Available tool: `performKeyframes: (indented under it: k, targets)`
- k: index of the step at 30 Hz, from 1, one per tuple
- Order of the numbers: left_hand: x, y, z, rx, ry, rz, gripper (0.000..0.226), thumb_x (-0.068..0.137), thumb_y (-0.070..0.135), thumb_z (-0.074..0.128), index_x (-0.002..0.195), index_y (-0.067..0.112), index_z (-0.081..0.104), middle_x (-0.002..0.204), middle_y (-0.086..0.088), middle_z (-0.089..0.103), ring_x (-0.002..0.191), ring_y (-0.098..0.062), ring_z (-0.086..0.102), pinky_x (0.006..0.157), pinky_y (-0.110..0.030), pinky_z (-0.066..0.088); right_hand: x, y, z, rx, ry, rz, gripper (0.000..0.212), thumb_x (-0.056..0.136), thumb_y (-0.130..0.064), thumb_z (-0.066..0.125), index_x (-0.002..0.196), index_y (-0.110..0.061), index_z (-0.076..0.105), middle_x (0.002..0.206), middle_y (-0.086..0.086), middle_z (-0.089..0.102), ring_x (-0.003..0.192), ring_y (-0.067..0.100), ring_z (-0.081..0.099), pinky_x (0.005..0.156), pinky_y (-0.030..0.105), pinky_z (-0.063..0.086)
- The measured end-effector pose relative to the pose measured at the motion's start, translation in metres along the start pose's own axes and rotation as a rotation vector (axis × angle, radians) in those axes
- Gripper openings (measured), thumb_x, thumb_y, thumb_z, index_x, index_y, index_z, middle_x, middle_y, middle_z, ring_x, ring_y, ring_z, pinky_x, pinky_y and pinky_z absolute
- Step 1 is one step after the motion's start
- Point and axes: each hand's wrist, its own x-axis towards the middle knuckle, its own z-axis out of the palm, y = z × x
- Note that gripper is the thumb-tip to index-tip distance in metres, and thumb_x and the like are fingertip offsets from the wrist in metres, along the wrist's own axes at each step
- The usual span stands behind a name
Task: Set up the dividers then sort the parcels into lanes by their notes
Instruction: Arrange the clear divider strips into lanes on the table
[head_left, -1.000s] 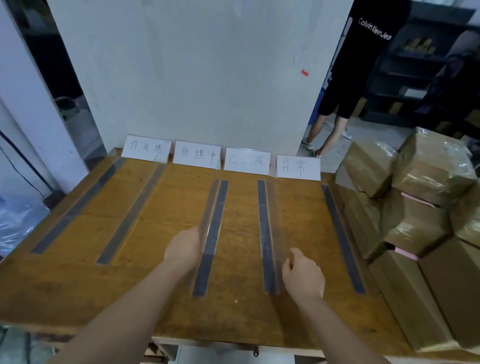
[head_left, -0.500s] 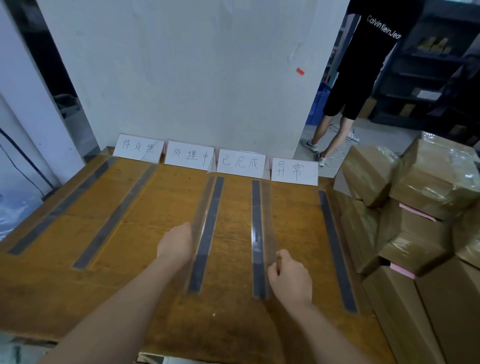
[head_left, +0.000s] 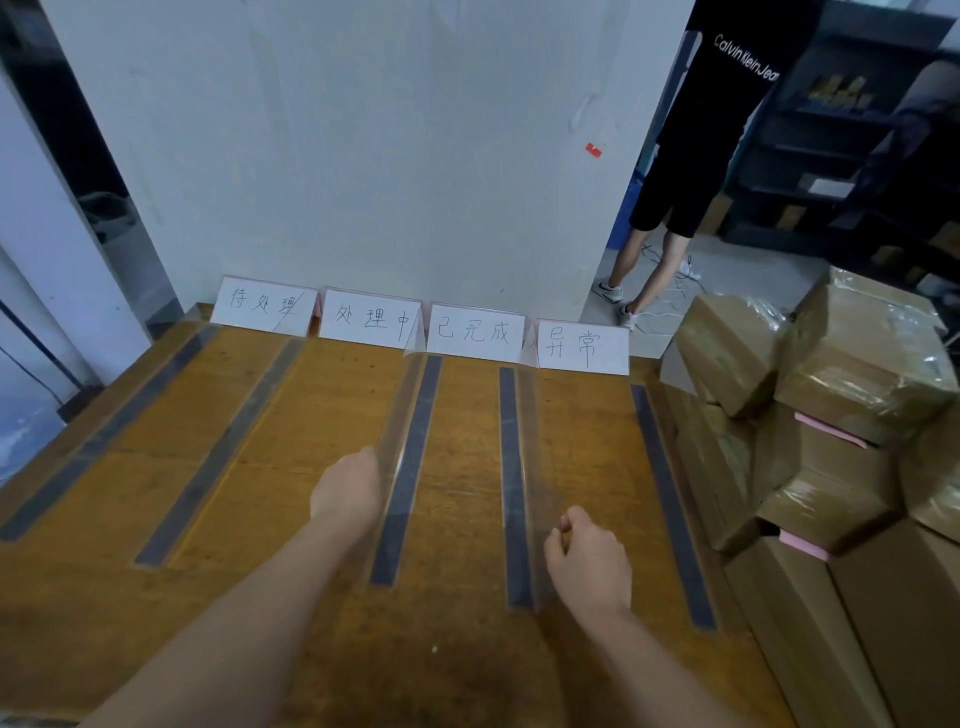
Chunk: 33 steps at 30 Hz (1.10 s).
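Two clear plastic dividers stand on edge on the wooden table (head_left: 311, 415), each beside a dark tape strip. My left hand (head_left: 349, 491) grips the left divider (head_left: 402, 415) near its middle. My right hand (head_left: 587, 564) pinches the right divider (head_left: 529, 441) near its front end. Several brown parcels (head_left: 841, 395) are stacked at the table's right side, some with pink notes (head_left: 831, 431) showing. Four white lane cards (head_left: 475, 332) with handwritten labels stand along the table's far edge.
Several dark tape strips (head_left: 223, 452) run front to back across the table. A white panel (head_left: 363, 156) rises behind the cards. A person in black (head_left: 701, 156) stands at the back right near dark shelves (head_left: 831, 156).
The view has shifted slightly. Both hands have stayed on their dividers, which stand in much the same places.
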Motion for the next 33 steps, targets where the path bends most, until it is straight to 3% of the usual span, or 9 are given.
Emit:
performKeyframes:
  k: [4, 10, 15, 18, 23, 28, 33]
  targets:
    - [0.002, -0.002, 0.0, 0.001, 0.0, 0.005, 0.016, 0.097, 0.0, 0.04, 0.094, 0.013, 0.048, 0.094, -0.006, 0.06, 0.076, -0.022, 0.051, 0.065, -0.033, 0.044, -0.002, -0.001, 0.003, -0.002, 0.023, 0.02, 0.013, 0.097, -0.024, 0.053, 0.083, -0.023, 0.052, 0.064, -0.008, 0.057, 0.056, 0.004, 0.057, 0.053, 0.022, 0.052]
    - [0.001, -0.002, -0.001, 0.008, -0.016, 0.038, 0.016, 0.097, -0.001, 0.039, 0.092, 0.013, 0.045, 0.098, -0.009, 0.064, 0.082, -0.026, 0.059, 0.063, -0.033, 0.042, -0.002, -0.008, 0.005, -0.018, 0.032, 0.045, 0.015, 0.097, -0.023, 0.051, 0.082, -0.021, 0.051, 0.065, -0.007, 0.057, 0.056, 0.004, 0.056, 0.052, 0.022, 0.052]
    - [0.0, -0.004, 0.0, 0.015, -0.012, 0.055, 0.016, 0.097, -0.001, 0.041, 0.098, 0.012, 0.051, 0.098, -0.008, 0.065, 0.091, -0.028, 0.065, 0.063, -0.033, 0.043, 0.0, -0.019, 0.006, -0.056, 0.023, 0.061, 0.014, 0.099, -0.024, 0.048, 0.086, -0.021, 0.049, 0.067, -0.009, 0.054, 0.055, 0.001, 0.05, 0.045, 0.015, 0.034]
    - [0.001, -0.005, 0.0, 0.012, -0.005, 0.057, 0.02, 0.097, -0.001, 0.041, 0.106, 0.011, 0.054, 0.1, -0.009, 0.067, 0.089, -0.027, 0.065, 0.063, -0.033, 0.044, 0.001, -0.021, 0.006, -0.073, 0.015, 0.061, 0.012, 0.099, -0.025, 0.048, 0.088, -0.022, 0.049, 0.07, -0.009, 0.054, 0.057, 0.0, 0.05, 0.046, 0.014, 0.034]
    - [0.004, -0.007, 0.002, 0.013, -0.001, 0.068, 0.02, 0.098, 0.001, 0.041, 0.107, 0.012, 0.055, 0.095, -0.007, 0.065, 0.076, -0.023, 0.056, 0.063, -0.033, 0.045, 0.001, -0.019, 0.004, -0.109, 0.01, 0.035, 0.011, 0.099, -0.028, 0.047, 0.09, -0.024, 0.05, 0.071, -0.009, 0.057, 0.061, 0.004, 0.057, 0.054, 0.02, 0.049]
    - [0.006, -0.007, 0.003, 0.034, -0.007, 0.06, 0.017, 0.099, 0.005, 0.042, 0.105, 0.014, 0.054, 0.083, -0.001, 0.054, 0.074, -0.022, 0.054, 0.062, -0.034, 0.044, -0.001, -0.014, 0.001, -0.175, 0.009, 0.0, 0.011, 0.101, -0.031, 0.044, 0.093, -0.025, 0.049, 0.071, -0.01, 0.056, 0.059, 0.005, 0.053, 0.049, 0.018, 0.039]
    - [0.004, -0.007, 0.002, 0.076, -0.023, 0.052, 0.007, 0.1, 0.018, 0.049, 0.105, 0.017, 0.052, 0.076, 0.004, 0.052, 0.072, -0.02, 0.055, 0.056, -0.032, 0.043, -0.002, -0.013, 0.0, -0.191, 0.012, -0.024, 0.016, 0.101, -0.036, 0.044, 0.099, -0.024, 0.055, 0.073, -0.01, 0.057, 0.062, 0.007, 0.056, 0.053, 0.02, 0.045]
